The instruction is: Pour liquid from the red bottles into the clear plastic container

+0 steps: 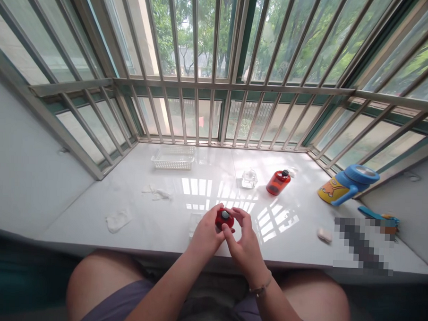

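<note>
A small red bottle with a dark cap (225,216) is held close above the white ledge, near its front edge. My left hand (206,230) wraps round its left side. On the other side my right hand (245,234) has curled fingers at the bottle, with the thumb against its near side. Part of the bottle is hidden by my fingers. Just left of my left hand lies a clear, flat item (194,222), partly covered, whose kind I cannot make out. Farther back a second red bottle (278,183) with a black cap stands beside a clear glass-like piece (249,179).
On the ledge (91,207), a white plastic basket (173,158) sits at the back left. Crumpled white tissue (118,220) and white scraps (157,192) lie left. To the right are a blue-yellow cup (347,185), a pale lump (324,235) and a blue strap (378,214). Window bars close the back.
</note>
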Demonstrator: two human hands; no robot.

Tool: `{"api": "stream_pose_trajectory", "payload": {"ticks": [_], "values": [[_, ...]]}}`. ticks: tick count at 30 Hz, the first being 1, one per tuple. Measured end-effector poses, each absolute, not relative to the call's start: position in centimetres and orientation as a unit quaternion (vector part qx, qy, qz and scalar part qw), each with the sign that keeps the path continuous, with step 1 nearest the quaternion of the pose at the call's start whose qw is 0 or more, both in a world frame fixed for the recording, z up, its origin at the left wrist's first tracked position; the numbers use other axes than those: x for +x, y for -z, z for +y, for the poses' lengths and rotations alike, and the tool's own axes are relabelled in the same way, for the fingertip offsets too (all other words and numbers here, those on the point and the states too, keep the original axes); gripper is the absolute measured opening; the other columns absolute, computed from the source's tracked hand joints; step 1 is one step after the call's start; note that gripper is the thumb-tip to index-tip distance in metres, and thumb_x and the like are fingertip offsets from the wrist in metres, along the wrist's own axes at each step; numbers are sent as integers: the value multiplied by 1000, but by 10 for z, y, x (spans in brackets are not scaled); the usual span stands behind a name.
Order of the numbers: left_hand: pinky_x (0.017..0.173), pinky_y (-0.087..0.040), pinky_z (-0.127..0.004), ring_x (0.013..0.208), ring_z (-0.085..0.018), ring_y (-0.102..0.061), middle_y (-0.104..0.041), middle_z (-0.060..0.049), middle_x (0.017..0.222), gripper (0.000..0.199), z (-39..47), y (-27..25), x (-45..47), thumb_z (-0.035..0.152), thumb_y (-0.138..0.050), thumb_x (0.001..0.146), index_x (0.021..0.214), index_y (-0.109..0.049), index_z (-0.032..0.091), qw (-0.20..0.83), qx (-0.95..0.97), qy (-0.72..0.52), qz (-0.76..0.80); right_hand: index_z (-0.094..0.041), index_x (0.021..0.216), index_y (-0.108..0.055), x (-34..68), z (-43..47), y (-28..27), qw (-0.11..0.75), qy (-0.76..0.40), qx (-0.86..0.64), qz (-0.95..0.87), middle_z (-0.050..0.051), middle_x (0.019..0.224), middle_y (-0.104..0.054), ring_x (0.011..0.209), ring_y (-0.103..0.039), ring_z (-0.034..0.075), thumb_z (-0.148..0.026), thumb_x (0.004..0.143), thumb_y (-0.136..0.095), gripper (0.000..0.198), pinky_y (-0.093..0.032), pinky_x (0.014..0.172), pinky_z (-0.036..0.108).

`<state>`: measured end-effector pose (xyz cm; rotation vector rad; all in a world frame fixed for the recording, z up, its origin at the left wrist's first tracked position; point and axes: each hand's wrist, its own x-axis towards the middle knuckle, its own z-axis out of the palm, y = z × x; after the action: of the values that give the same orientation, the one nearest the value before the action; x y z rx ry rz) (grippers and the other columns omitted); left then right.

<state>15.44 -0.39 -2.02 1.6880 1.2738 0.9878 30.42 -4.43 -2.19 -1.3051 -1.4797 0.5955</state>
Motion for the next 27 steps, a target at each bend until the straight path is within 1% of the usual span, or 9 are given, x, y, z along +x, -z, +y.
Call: {"api": "stream_pose_trajectory", "payload": {"ticks": [4, 8, 11, 14, 16, 18, 20, 24, 27], "values": [[120, -53, -57, 137, -34, -67, -68, -12, 150, 72, -11, 26, 159, 23, -86, 82, 149, -59, 28, 394, 681, -385, 482, -26, 132, -54, 301, -41, 25, 521, -224, -579, -585, 13, 128, -66, 116, -70, 31, -48, 99, -70, 42, -63, 99, 53], [120, -54, -58, 136, -34, -67, -68, -14, 148, 65, -16, 34, 165, 19, -74, 88, 151, -57, 26, 361, 696, -402, 473, -26, 132, -58, 299, -34, 25, 515, -223, -562, -608, 12, 129, -66, 116, -69, 30, -41, 100, -69, 37, -62, 101, 51], [122, -52, -59, 142, -35, -64, -63, -16, 156, 81, -19, 34, 159, 17, -76, 85, 161, -48, 26, 369, 711, -379, 464, -27, 126, -63, 301, -29, 27, 495, -243, -522, -650, 10, 129, -67, 121, -67, 28, -35, 102, -65, 25, -59, 107, 50], [129, -46, -57, 155, -36, -52, -49, -14, 170, 95, -21, 29, 137, 22, -84, 81, 166, -42, 29, 374, 740, -346, 440, -27, 120, -64, 311, -24, 34, 495, -225, -521, -658, 10, 130, -67, 124, -65, 29, -37, 104, -64, 19, -57, 109, 51], [131, -44, -55, 158, -34, -48, -46, -11, 173, 83, -20, 26, 113, 28, -81, 89, 163, -46, 31, 345, 756, -346, 436, -27, 123, -63, 323, -18, 42, 500, -193, -532, -656, 12, 132, -66, 126, -65, 31, -41, 104, -65, 24, -55, 110, 54], [128, -48, -52, 153, -30, -54, -55, -10, 166, 59, -13, 26, 85, 34, -65, 102, 159, -51, 30, 298, 745, -372, 468, -26, 130, -60, 342, -9, 50, 503, -156, -546, -652, 13, 133, -65, 126, -64, 32, -45, 102, -69, 35, -54, 111, 56], [124, -52, -50, 144, -28, -63, -64, -11, 155, 44, 1, 32, 54, 34, -51, 109, 152, -57, 26, 239, 710, -399, 529, -26, 136, -57, 365, 3, 57, 503, -114, -563, -645, 13, 132, -63, 125, -63, 33, -52, 98, -73, 48, -54, 110, 57], [125, -49, -56, 139, -31, -65, -71, -14, 143, 41, 42, 53, -3, 27, -40, 108, 142, -63, 21, 99, 708, -338, 612, -26, 136, -56, 416, 30, 64, 493, -51, -622, -606, 12, 130, -63, 121, -63, 34, -66, 93, -72, 62, -53, 108, 55], [128, -45, -54, 142, -32, -61, -69, -14, 147, 48, 73, 64, -32, 15, -39, 101, 143, -63, 18, 51, 723, -275, 632, -26, 131, -59, 448, 46, 65, 486, -15, -679, -550, 12, 129, -63, 116, -64, 32, -71, 86, -74, 66, -54, 101, 49]]}}
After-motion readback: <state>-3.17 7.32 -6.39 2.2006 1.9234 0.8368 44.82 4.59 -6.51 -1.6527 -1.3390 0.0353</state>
